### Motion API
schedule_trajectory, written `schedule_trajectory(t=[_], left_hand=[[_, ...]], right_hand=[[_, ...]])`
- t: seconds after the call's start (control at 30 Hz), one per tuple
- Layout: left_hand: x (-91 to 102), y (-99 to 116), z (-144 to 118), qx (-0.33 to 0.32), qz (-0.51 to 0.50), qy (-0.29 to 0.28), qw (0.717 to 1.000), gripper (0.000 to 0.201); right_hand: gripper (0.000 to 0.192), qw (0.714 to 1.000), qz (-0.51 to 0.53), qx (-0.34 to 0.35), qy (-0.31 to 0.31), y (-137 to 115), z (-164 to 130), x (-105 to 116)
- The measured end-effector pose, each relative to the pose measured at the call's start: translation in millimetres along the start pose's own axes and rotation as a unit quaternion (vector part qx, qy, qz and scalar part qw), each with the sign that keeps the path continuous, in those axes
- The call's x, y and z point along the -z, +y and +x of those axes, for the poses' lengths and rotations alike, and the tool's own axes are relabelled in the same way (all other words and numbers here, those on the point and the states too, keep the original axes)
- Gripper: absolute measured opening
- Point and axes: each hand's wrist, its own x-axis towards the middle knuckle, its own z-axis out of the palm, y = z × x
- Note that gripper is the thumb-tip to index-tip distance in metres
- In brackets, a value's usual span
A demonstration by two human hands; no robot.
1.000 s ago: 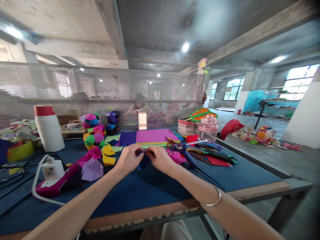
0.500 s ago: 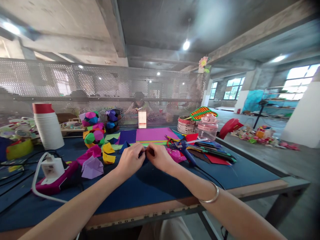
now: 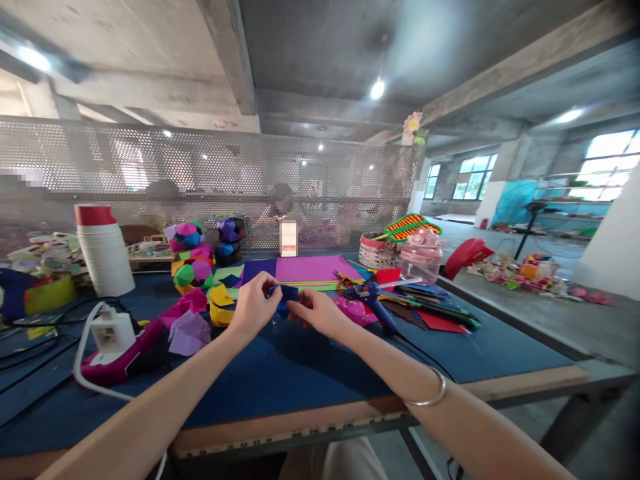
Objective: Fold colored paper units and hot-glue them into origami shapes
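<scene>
Left hand has eased apart from right hand; both pinch creased blue paper, flat-faced and angular.

Left hand and right hand hold a folded dark blue paper piece between them, above the bench. To its left: yellow folded papers, a lilac one, stacked cups. To its right: glue gun, near a pink-lidded bottle. Purple sheet flat beyond; perforated screen behind.
</scene>
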Motion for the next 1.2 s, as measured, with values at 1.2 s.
schedule_trajectory(t=[1.2], left_hand=[[-5.4, 5.3, -6.6, 0.036, -0.106, -0.166, 0.980, 0.017]], right_hand=[[0.013, 0.945, -0.263, 0.149, 0.127, -21.3, -8.6, 13.5]])
